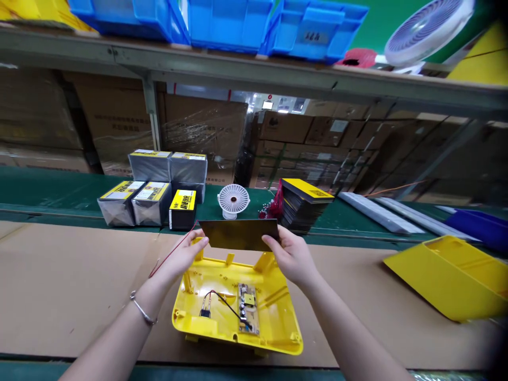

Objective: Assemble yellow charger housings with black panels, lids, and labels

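Observation:
A thin dark rectangular panel (238, 235) is raised above a yellow plastic housing (273, 323). My right hand (292, 256) grips the panel's right end, thumb across its face. At the left end, my left hand (186, 254) is closed on the panel, and a thin red wire (173, 248) trails from there along the wrist. The housing lies with its inside facing up. Inside it sit a circuit board (248, 309) and a small black socket (205, 313), joined by a black cable.
Behind stand a stack of panels (304, 211) with red wires, a small white fan (234, 200) and several yellow-topped boxes (151, 203). Another yellow housing (448, 280) lies at right on the cardboard (349, 317). Overhead, a shelf (246, 66) carries blue bins (230, 24).

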Demonstrator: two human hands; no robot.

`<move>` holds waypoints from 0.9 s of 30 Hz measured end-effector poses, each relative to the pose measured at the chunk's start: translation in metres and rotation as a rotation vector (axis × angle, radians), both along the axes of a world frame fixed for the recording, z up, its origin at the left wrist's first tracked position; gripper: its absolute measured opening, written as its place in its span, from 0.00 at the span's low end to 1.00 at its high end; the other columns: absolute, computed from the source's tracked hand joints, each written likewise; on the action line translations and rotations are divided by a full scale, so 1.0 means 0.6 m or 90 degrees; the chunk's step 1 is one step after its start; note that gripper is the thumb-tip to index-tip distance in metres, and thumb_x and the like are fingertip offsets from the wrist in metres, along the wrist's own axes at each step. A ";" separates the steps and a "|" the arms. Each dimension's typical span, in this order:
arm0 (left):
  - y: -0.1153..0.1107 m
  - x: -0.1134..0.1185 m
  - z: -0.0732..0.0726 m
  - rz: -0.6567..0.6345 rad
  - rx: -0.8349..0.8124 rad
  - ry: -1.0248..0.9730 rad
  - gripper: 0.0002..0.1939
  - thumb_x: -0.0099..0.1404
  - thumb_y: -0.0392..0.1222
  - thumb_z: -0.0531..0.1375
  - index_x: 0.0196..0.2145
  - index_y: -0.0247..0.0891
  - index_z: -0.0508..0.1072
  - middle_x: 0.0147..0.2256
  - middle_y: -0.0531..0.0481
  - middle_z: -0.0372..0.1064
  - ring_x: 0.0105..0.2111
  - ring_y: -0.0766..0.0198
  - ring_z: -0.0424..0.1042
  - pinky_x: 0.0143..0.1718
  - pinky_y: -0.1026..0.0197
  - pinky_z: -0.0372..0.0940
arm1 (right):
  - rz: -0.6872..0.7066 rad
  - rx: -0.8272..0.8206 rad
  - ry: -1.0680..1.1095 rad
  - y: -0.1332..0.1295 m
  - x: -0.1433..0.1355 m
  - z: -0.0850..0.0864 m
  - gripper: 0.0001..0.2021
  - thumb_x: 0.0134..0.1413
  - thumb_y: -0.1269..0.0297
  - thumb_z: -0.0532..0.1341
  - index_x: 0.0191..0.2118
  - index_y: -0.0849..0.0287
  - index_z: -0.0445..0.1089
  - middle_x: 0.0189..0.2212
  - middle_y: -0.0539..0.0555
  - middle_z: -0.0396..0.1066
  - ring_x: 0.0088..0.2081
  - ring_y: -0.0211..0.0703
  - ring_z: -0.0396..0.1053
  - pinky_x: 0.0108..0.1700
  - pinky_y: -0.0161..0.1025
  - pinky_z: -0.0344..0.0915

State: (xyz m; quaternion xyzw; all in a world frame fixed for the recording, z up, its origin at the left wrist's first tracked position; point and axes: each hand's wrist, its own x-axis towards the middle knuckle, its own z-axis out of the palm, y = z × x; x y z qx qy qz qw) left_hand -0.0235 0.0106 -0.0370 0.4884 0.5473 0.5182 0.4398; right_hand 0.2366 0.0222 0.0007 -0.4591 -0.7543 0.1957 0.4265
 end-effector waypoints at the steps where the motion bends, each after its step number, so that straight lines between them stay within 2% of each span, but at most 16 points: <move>1: 0.006 0.000 -0.007 0.001 0.011 0.020 0.21 0.56 0.52 0.63 0.44 0.37 0.71 0.50 0.41 0.69 0.53 0.49 0.66 0.53 0.51 0.59 | 0.001 -0.002 0.004 0.008 -0.007 -0.008 0.14 0.61 0.58 0.54 0.46 0.60 0.67 0.43 0.55 0.73 0.43 0.45 0.70 0.45 0.37 0.66; 4: 0.014 0.006 -0.019 0.014 0.072 0.072 0.17 0.62 0.50 0.57 0.43 0.35 0.70 0.46 0.42 0.71 0.49 0.54 0.68 0.51 0.52 0.60 | 0.014 -0.015 -0.016 0.019 -0.018 -0.022 0.15 0.62 0.57 0.51 0.47 0.60 0.66 0.44 0.55 0.73 0.43 0.44 0.70 0.45 0.37 0.66; 7: 0.012 0.013 -0.018 0.010 0.141 0.115 0.15 0.65 0.45 0.52 0.45 0.36 0.69 0.46 0.44 0.71 0.48 0.58 0.67 0.50 0.57 0.60 | 0.021 -0.053 -0.084 0.027 -0.004 -0.020 0.14 0.60 0.59 0.52 0.45 0.59 0.69 0.42 0.54 0.75 0.42 0.44 0.71 0.43 0.37 0.66; 9: 0.009 0.013 -0.016 -0.001 0.167 0.148 0.14 0.66 0.43 0.50 0.45 0.37 0.69 0.43 0.46 0.72 0.46 0.59 0.68 0.47 0.60 0.61 | 0.012 -0.088 -0.154 0.034 0.016 -0.015 0.11 0.57 0.61 0.55 0.39 0.58 0.73 0.37 0.53 0.76 0.38 0.45 0.73 0.39 0.36 0.66; 12: 0.004 0.009 -0.014 -0.015 0.176 0.206 0.12 0.66 0.43 0.50 0.39 0.37 0.71 0.34 0.49 0.73 0.37 0.60 0.70 0.39 0.61 0.62 | -0.021 -0.129 -0.258 0.043 0.042 -0.007 0.10 0.51 0.61 0.60 0.27 0.59 0.75 0.26 0.53 0.76 0.28 0.45 0.71 0.29 0.37 0.63; 13: 0.003 0.008 -0.013 -0.015 0.177 0.224 0.11 0.65 0.42 0.50 0.37 0.38 0.71 0.32 0.50 0.72 0.34 0.60 0.70 0.36 0.61 0.61 | -0.033 -0.136 -0.282 0.044 0.046 -0.005 0.09 0.50 0.61 0.61 0.26 0.59 0.75 0.23 0.53 0.75 0.25 0.45 0.70 0.27 0.37 0.62; 15: 0.002 0.009 -0.014 -0.010 0.179 0.255 0.10 0.65 0.41 0.50 0.35 0.38 0.71 0.29 0.51 0.72 0.31 0.61 0.69 0.33 0.61 0.60 | -0.063 -0.139 -0.301 0.040 0.043 0.001 0.12 0.50 0.59 0.61 0.38 0.58 0.76 0.24 0.53 0.75 0.25 0.45 0.70 0.28 0.38 0.62; 16: 0.001 0.011 -0.014 -0.008 0.181 0.268 0.10 0.65 0.41 0.50 0.34 0.38 0.70 0.29 0.50 0.72 0.30 0.61 0.69 0.32 0.61 0.59 | -0.080 -0.106 -0.305 0.036 0.036 0.004 0.17 0.51 0.58 0.62 0.47 0.58 0.72 0.29 0.53 0.76 0.28 0.45 0.71 0.31 0.39 0.65; 18: 0.001 0.017 -0.016 -0.006 0.185 0.285 0.10 0.65 0.39 0.50 0.34 0.38 0.70 0.29 0.49 0.72 0.30 0.60 0.70 0.33 0.60 0.60 | -0.097 0.039 -0.337 0.023 0.012 0.008 0.30 0.53 0.58 0.61 0.60 0.59 0.58 0.43 0.58 0.73 0.41 0.49 0.71 0.44 0.43 0.65; 20: 0.000 0.027 -0.019 -0.015 0.193 0.293 0.10 0.64 0.37 0.50 0.35 0.38 0.71 0.30 0.48 0.73 0.32 0.59 0.71 0.35 0.59 0.61 | -0.080 0.210 -0.425 0.011 -0.019 0.006 0.33 0.55 0.62 0.60 0.64 0.62 0.49 0.53 0.62 0.65 0.53 0.54 0.63 0.57 0.50 0.56; 21: -0.001 0.032 -0.020 -0.022 0.198 0.294 0.10 0.64 0.36 0.50 0.36 0.38 0.71 0.31 0.48 0.73 0.33 0.59 0.71 0.37 0.59 0.62 | -0.056 0.255 -0.484 0.005 -0.034 0.001 0.32 0.56 0.65 0.58 0.65 0.63 0.48 0.54 0.63 0.64 0.55 0.56 0.60 0.59 0.53 0.52; 23: -0.003 0.041 -0.022 -0.032 0.205 0.293 0.12 0.63 0.34 0.50 0.38 0.39 0.72 0.33 0.48 0.74 0.35 0.59 0.72 0.39 0.59 0.63 | 0.001 0.229 -0.588 0.000 -0.058 -0.013 0.30 0.58 0.72 0.52 0.65 0.65 0.47 0.51 0.65 0.66 0.52 0.56 0.61 0.57 0.55 0.53; 25: -0.006 0.046 -0.024 -0.033 0.205 0.290 0.13 0.62 0.33 0.50 0.39 0.40 0.72 0.36 0.48 0.75 0.37 0.59 0.73 0.41 0.58 0.64 | 0.055 0.157 -0.639 0.002 -0.070 -0.027 0.29 0.57 0.77 0.49 0.65 0.65 0.49 0.47 0.64 0.68 0.48 0.51 0.64 0.52 0.49 0.59; 27: -0.008 0.047 -0.024 -0.028 0.198 0.287 0.13 0.62 0.33 0.50 0.39 0.39 0.73 0.38 0.47 0.75 0.40 0.58 0.73 0.44 0.57 0.64 | 0.093 0.112 -0.651 0.010 -0.071 -0.032 0.26 0.57 0.76 0.51 0.62 0.60 0.55 0.45 0.60 0.71 0.47 0.46 0.67 0.48 0.41 0.62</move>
